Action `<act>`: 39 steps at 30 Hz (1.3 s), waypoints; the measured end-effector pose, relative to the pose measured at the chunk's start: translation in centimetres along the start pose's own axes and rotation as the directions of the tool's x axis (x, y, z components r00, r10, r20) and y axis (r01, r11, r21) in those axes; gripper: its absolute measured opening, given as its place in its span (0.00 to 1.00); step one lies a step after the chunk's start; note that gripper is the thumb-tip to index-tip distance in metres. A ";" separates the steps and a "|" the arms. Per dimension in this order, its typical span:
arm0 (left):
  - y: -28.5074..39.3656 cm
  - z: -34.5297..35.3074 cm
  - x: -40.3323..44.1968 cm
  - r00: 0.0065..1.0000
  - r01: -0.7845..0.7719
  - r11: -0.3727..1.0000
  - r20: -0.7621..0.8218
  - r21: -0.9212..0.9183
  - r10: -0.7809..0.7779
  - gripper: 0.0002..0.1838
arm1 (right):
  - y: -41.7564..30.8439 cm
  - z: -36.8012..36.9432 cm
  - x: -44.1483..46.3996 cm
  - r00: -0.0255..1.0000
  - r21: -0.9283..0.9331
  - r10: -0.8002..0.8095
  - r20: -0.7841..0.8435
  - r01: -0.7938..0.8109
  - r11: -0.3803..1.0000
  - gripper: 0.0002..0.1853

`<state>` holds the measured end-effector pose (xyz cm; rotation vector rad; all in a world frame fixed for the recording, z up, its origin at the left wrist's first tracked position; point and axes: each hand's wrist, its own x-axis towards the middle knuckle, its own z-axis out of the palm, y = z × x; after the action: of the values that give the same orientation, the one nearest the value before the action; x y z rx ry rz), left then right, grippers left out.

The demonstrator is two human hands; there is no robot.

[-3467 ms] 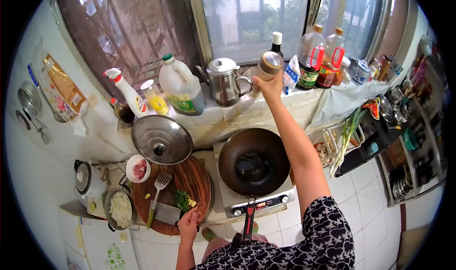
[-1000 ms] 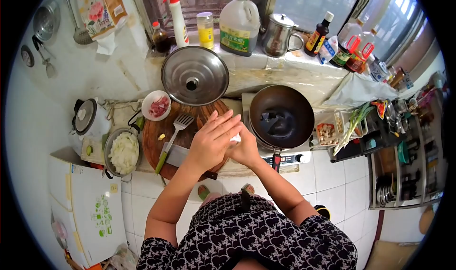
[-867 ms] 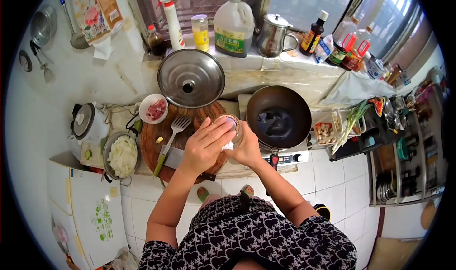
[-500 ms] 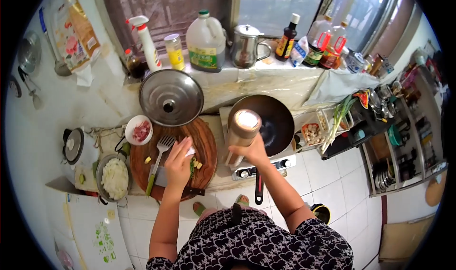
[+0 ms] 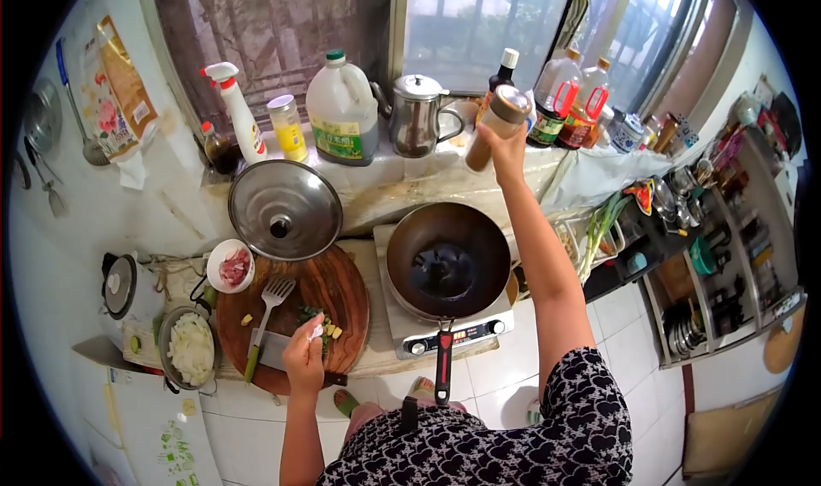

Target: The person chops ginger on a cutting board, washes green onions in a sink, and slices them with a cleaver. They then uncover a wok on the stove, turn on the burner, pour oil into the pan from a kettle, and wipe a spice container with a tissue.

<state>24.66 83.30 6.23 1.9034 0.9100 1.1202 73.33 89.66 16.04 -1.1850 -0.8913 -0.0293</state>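
Note:
My right hand (image 5: 505, 151) is wrapped round a brown jar (image 5: 498, 125), raised in front of the ledge beside a dark bottle (image 5: 503, 73). My left hand (image 5: 304, 355) is closed on something small and white (image 5: 316, 331) above the front of the round wooden board (image 5: 348, 285). Near it on the board lie chopped greens and yellow pieces (image 5: 334, 331), a slotted spatula (image 5: 275, 294) and a knife (image 5: 274, 349). The dark wok (image 5: 447, 264), with a little liquid in its bottom, sits on the cooker (image 5: 466, 335).
A metal lid (image 5: 285, 210) leans behind the board. A bowl of meat (image 5: 231, 265) and a pan of white slices (image 5: 191, 349) stand left. Along the ledge are a large jug (image 5: 342, 110), a metal kettle (image 5: 417, 117) and red-handled bottles (image 5: 585, 110). Spring onions (image 5: 603, 229) lie right.
My hands have parted. My right hand has carried the jar from over the wok up to the ledge. My left hand has moved lower, its fingers now drawn together on the white thing.

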 end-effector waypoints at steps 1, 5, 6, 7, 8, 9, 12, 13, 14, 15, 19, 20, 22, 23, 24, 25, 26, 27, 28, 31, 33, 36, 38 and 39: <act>0.2 0.4 -0.1 1.000 0.005 1.000 -0.010 -0.003 -0.005 0.14 | 1.0 0.4 1.8 0.998 0.057 -0.036 0.056 0.033 0.998 0.36; 1.5 1.6 -0.4 0.997 -0.007 0.993 0.078 0.120 -0.002 0.14 | 2.6 2.3 4.5 0.999 -0.046 0.033 -0.026 -0.034 0.998 0.35; 1.3 2.0 -0.7 0.995 -0.013 0.991 0.097 0.130 0.000 0.14 | 3.4 2.8 5.3 1.000 -0.033 0.017 -0.018 -0.018 0.999 0.35; 1.2 2.3 -1.0 0.993 -0.019 0.990 0.117 0.139 0.002 0.14 | 4.2 3.2 5.9 1.000 -0.021 0.003 -0.010 -0.003 1.000 0.35; 1.2 2.6 -1.3 0.994 -0.010 0.990 0.111 0.143 -0.007 0.14 | 5.0 3.6 6.3 0.999 -0.056 0.045 -0.021 -0.046 0.997 0.35; 1.5 2.8 -1.6 0.991 0.003 0.985 0.130 0.175 -0.026 0.14 | 5.4 3.8 6.6 0.999 -0.052 0.052 -0.012 -0.052 0.997 0.35; 1.5 3.4 -2.6 0.987 0.052 0.974 0.138 0.219 -0.084 0.14 | 6.8 4.9 7.0 0.997 -0.024 0.056 0.049 -0.055 0.998 0.35; 1.5 3.5 -3.0 0.985 0.074 0.971 0.134 0.227 -0.106 0.14 | 7.3 5.0 7.0 0.996 -0.018 0.065 0.061 -0.064 0.998 0.35; 1.4 3.5 -3.3 0.985 0.087 0.969 0.127 0.233 -0.119 0.14 | 7.8 4.9 7.0 0.995 -0.048 0.035 0.098 -0.030 0.998 0.35; 1.4 3.5 -3.6 0.986 0.097 0.968 0.112 0.233 -0.126 0.14 | 8.0 4.9 6.9 0.991 -0.077 0.005 0.134 0.005 0.997 0.35; 1.9 3.8 -4.1 0.982 0.150 0.964 0.077 0.219 -0.171 0.14 | 8.3 4.9 6.8 0.980 -0.050 -0.021 0.196 0.031 0.998 0.37; 2.0 3.8 -4.0 0.980 0.160 0.964 0.082 0.211 -0.181 0.14 | 9.5 4.8 7.2 0.973 0.008 -0.033 0.229 0.032 0.999 0.36; 1.9 4.1 -4.0 0.979 0.159 0.966 0.093 0.204 -0.181 0.14 | 8.7 4.6 6.5 0.965 0.113 -0.002 0.261 -0.028 0.993 0.34; 1.8 4.3 -3.9 0.979 0.155 0.968 0.098 0.197 -0.177 0.14 | 7.7 4.4 5.9 0.960 0.198 0.049 0.276 -0.106 0.974 0.33; 1.8 4.4 -3.8 0.977 0.159 0.967 0.107 0.199 -0.183 0.14 | 12.2 4.0 7.1 0.954 0.100 -0.028 0.298 -0.002 0.995 0.35; 1.9 4.6 -3.7 0.976 0.156 0.970 0.123 0.189 -0.181 0.14 | 12.1 3.6 6.5 0.956 0.094 -0.018 0.294 -0.010 0.996 0.35; 1.9 4.8 -3.5 0.974 0.152 0.972 0.139 0.178 -0.178 0.15 | 11.9 3.4 5.9 0.969 0.075 0.040 0.244 -0.060 0.995 0.35; 2.0 5.0 -3.4 0.972 0.155 0.972 0.148 0.179 -0.182 0.15 | 11.2 3.2 5.1 0.977 0.059 0.095 0.192 -0.109 0.992 0.34; 2.0 5.1 -3.2 0.971 0.142 0.975 0.167 0.172 -0.171 0.15 | 10.5 3.1 4.3 0.979 0.044 0.150 0.139 -0.157 0.987 0.33; 2.1 5.2 -2.8 0.964 0.130 0.977 0.208 0.168 -0.164 0.15 | 8.6 2.3 1.4 0.953 0.019 0.301 -0.030 -0.301 0.954 0.32; 1.9 5.2 -2.6 0.961 0.131 0.977 0.222 0.168 -0.167 0.15 | 6.5 0.5 -2.6 0.921 0.222 0.376 -0.099 -0.348 0.911 0.23; 1.2 4.9 -2.5 0.963 0.119 0.983 0.226 0.140 -0.149 0.15 | 1.6 -2.9 -12.3 0.901 0.085 0.402 -0.159 -0.393 0.915 0.21; 0.5 4.3 -2.4 0.964 0.103 0.987 0.234 0.126 -0.130 0.15 | 0.9 -5.5 -20.8 0.889 -0.027 0.419 -0.187 -0.431 0.902 0.19; 0.2 4.0 -2.3 0.962 0.103 0.987 0.241 0.126 -0.131 0.15 | 0.1 -6.4 -25.1 0.912 -0.211 0.358 -0.201 -0.397 0.893 0.20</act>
<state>27.47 80.35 4.09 1.9987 0.9463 0.7541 60.28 74.04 -0.04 -1.5550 -0.5136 0.0839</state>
